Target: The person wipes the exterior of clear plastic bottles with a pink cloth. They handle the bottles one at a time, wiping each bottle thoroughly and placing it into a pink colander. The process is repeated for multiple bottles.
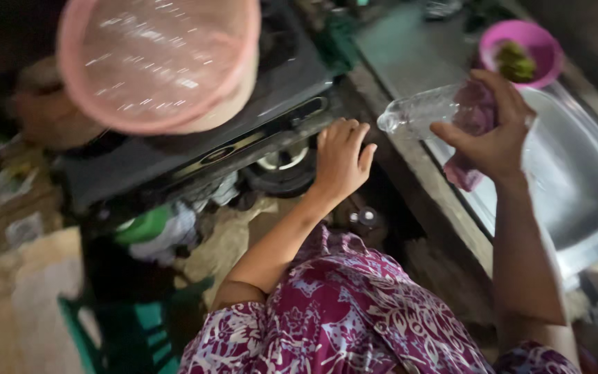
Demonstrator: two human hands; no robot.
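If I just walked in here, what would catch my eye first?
Probably the big pink basket sitting upside down on the dark stove at the top left. Next, the right hand holding a clear plastic bottle on its side above the metal sink, while the left hand rests at the stove's front edge. A small pink bowl of greens sits behind the sink.

dim light | dark stove (195, 149) on counter | steel sink (583, 187) at right
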